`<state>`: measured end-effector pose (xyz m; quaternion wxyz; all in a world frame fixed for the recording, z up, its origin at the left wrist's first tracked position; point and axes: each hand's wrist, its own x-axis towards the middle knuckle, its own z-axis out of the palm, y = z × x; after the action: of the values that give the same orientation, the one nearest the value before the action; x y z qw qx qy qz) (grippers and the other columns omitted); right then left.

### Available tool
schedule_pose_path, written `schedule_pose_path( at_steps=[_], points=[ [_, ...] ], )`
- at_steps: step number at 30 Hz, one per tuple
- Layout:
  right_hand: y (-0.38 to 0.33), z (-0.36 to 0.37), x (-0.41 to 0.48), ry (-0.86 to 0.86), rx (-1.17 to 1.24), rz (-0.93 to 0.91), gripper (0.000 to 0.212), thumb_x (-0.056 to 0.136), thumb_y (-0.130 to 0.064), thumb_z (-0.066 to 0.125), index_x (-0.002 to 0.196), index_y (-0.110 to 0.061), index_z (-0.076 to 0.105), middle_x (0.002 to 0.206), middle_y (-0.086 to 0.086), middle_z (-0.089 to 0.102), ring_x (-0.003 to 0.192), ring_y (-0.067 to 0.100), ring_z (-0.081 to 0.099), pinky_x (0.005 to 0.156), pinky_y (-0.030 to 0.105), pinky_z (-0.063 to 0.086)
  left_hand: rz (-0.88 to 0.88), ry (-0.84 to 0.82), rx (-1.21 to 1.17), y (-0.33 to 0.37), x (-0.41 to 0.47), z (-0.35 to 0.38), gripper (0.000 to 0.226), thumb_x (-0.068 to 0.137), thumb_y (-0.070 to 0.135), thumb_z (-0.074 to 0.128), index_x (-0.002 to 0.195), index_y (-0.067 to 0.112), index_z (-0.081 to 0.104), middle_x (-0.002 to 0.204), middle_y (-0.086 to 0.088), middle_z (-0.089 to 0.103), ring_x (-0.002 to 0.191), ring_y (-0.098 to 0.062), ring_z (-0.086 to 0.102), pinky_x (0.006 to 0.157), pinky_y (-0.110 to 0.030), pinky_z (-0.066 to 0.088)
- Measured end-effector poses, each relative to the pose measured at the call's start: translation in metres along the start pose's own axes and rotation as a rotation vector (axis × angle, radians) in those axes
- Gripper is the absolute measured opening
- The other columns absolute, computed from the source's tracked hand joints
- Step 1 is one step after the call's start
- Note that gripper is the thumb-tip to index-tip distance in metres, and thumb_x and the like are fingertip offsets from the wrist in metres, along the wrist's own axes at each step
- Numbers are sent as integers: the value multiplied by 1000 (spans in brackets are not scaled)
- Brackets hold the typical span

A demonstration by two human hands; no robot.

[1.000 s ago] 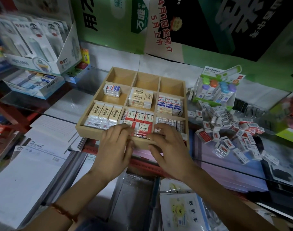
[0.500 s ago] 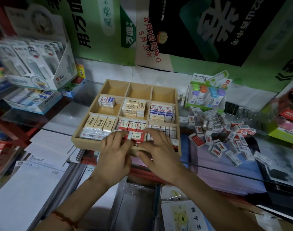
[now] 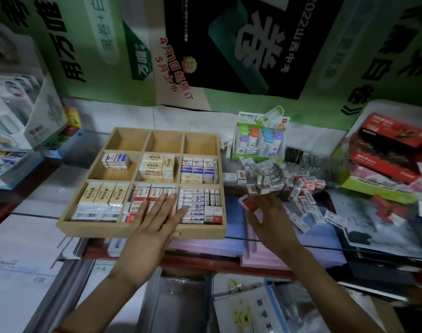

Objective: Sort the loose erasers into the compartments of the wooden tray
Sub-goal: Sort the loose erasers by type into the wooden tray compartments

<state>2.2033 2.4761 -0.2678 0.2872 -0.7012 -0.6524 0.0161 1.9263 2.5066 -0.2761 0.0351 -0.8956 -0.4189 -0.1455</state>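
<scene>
The wooden tray (image 3: 89, 223) lies on the glass counter. Its back row is bare, and its middle and front compartments hold packed erasers. My left hand (image 3: 154, 222) lies flat, with straight fingers, on the red-and-white erasers (image 3: 142, 192) in the front middle compartment. Right of the tray is a heap of loose erasers (image 3: 272, 174). My right hand (image 3: 272, 212) is at the heap's near edge, with thumb and fingers curled round a red-and-white eraser (image 3: 249, 204). The hand is blurred.
A green display of coloured correction tapes (image 3: 259, 143) stands behind the heap. Red boxes (image 3: 383, 150) are stacked at the right, white product boxes (image 3: 25, 116) at the left. Paper pads (image 3: 25, 248) lie at the lower left, a notebook (image 3: 248, 311) below.
Both hands were pressing erasers at the tray's front edge. My right hand has swung right to the loose heap and taken an eraser. My left hand has flattened on the tray.
</scene>
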Motion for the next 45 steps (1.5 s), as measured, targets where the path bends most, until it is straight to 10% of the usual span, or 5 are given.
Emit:
schedule_pose_path(
  at_steps=[10,18,26,36,45],
  points=[
    [-1,15,6,47,-218,-65,39,49,1,83,84,-9,69,79,15,62,67,37,60,59,39,51,27,113,-237,19,10,-2,38,100,41,18,106,24,52,140,-9,46,135,-19,29,111,-44,12],
    [10,-13,14,156,25,16,24,75,6,58,95,-2,68,92,20,67,84,38,60,73,40,47,-6,156,-283,22,11,0,54,99,44,17,91,18,64,130,-5,56,131,-14,34,112,-38,14],
    [28,-33,40,-66,22,256,22,91,-5,46,102,-4,65,102,17,66,91,33,62,73,34,48,32,76,-259,28,4,1,44,97,35,24,134,19,44,137,6,45,134,-2,27,113,-39,12],
    [17,-5,82,-69,-263,186,41,93,-38,47,113,-4,59,121,17,52,109,29,50,92,34,39,30,157,-295,24,14,-20,49,99,45,16,127,22,48,125,8,52,129,-11,35,114,-33,11],
    [19,-3,94,-55,-276,140,22,85,-6,55,105,-12,63,110,8,64,105,25,56,95,35,38,-122,175,-287,1,18,-14,52,98,45,21,124,14,53,128,-7,57,128,-11,34,113,-31,10]
  ],
)
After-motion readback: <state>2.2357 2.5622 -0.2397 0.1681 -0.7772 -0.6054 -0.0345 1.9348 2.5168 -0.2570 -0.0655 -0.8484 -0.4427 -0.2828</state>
